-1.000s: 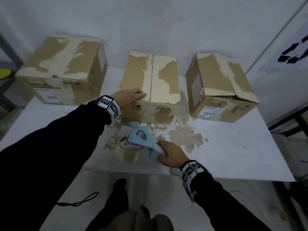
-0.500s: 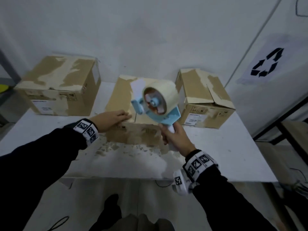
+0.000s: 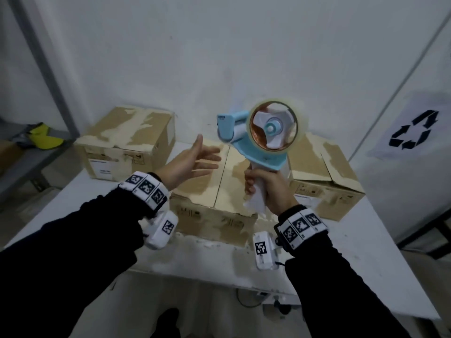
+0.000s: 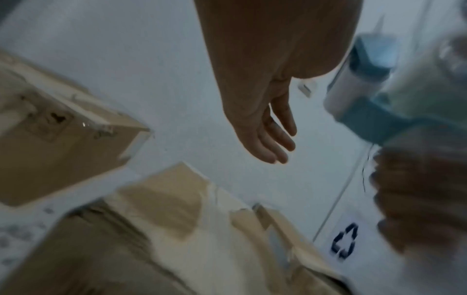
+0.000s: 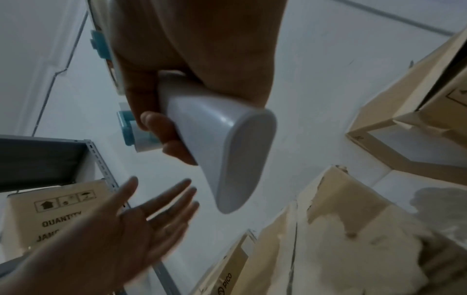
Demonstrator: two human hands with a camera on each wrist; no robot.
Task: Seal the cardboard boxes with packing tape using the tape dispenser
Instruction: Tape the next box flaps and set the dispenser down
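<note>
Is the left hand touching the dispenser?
No, the left hand hangs open in the air, apart from the dispenser that the right hand grips by its handle.

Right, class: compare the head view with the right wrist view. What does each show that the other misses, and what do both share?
Only the head view shows the tape roll on the tape dispenser, the recycling sign and all three boxes on the white table. Only the right wrist view shows the butt end of the white handle and the "QUANTITY" print on the left box. Both show the right hand gripping the handle, the open left hand and the middle box.
</note>
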